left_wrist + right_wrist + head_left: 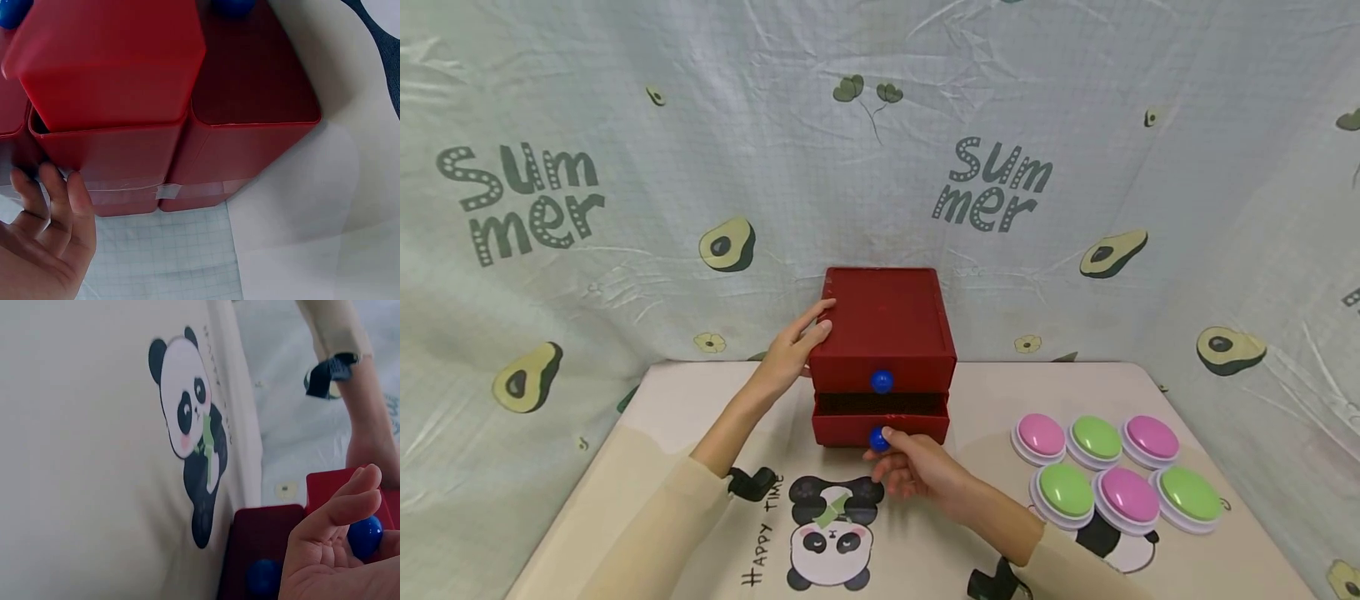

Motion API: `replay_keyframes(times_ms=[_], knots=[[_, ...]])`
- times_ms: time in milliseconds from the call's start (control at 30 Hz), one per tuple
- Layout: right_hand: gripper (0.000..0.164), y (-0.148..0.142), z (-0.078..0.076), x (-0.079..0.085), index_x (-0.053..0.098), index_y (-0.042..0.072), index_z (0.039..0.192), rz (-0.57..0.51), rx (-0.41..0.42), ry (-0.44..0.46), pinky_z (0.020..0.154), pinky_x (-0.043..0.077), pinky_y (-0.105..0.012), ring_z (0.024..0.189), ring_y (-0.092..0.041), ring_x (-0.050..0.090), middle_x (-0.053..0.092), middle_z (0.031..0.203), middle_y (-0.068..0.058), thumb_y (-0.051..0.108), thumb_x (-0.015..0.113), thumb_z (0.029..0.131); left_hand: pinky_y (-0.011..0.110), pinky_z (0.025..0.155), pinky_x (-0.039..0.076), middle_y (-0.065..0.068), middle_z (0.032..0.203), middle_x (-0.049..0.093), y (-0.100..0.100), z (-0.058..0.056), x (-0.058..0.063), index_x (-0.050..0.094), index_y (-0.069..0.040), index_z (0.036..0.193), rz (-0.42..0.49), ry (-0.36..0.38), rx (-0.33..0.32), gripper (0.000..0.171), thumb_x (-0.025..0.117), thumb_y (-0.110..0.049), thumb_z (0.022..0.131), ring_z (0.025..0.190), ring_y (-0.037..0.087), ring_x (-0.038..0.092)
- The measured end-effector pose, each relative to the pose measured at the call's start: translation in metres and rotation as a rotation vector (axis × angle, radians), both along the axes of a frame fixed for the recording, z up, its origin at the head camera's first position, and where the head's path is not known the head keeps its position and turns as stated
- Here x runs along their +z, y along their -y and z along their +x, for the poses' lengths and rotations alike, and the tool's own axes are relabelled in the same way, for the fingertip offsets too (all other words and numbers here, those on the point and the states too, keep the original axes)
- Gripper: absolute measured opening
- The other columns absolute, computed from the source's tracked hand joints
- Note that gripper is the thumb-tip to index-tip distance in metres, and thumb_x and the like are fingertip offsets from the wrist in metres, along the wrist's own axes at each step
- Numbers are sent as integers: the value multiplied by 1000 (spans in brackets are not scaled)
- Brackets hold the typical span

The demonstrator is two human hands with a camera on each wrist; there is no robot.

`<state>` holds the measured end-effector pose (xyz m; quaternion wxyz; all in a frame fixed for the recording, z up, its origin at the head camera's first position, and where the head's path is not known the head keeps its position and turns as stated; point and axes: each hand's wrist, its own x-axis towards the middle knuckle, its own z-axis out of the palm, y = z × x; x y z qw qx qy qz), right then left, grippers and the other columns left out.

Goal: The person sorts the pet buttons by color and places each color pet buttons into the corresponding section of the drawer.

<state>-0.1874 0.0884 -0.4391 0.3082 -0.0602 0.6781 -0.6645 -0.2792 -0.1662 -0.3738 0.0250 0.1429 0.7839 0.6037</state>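
A dark red cabinet [883,317] stands against the back cloth, its drawers fitted with round blue knobs. My left hand [790,350] rests on its left edge, with the thumb and index finger over the top. In the left wrist view, the other fingertips [53,172] touch the cabinet's side. The drawer [842,431] below the top one is pulled partly out, its inside in shadow. With thumb and fingers, my right hand [925,471] pinches that drawer's blue knob [365,536]. A lower drawer [256,69] with its own knob shows in the left wrist view.
Several pink and green push buttons [1097,479] stand in two rows on the table at the right. A panda picture [831,542] is printed on the table cover in front of the cabinet. Behind everything hangs a patterned cloth [880,208].
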Motion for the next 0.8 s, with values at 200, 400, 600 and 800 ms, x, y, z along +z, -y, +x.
replay_keyframes(times_ms=[200,400,600,800], knots=[[55,-3,22,4,68,-4,124,-8,48,29,55,44,-17,59,-4,61,74,81,5,44,45,109,40,75,64,24,145,57,1,1,-1,36,-33,161,-5,4,6,54,46,-42,108,104,29,70],[52,-7,40,10,70,-1,120,-15,72,78,53,45,-16,58,-4,61,74,82,4,45,47,108,42,79,64,20,151,52,1,0,-1,36,-36,161,2,2,-2,54,46,-43,108,114,37,67],[52,-12,57,9,68,-1,122,-20,129,131,55,46,-15,58,-3,61,73,83,4,45,49,107,41,75,64,23,147,55,0,0,-1,36,-33,161,13,-3,-1,54,46,-40,108,106,31,70],[54,-17,67,2,66,0,126,-58,158,151,59,50,-14,60,-1,63,73,86,5,47,51,106,37,74,64,24,144,58,2,0,-2,37,-35,160,25,-3,-7,53,46,-42,108,100,23,72]])
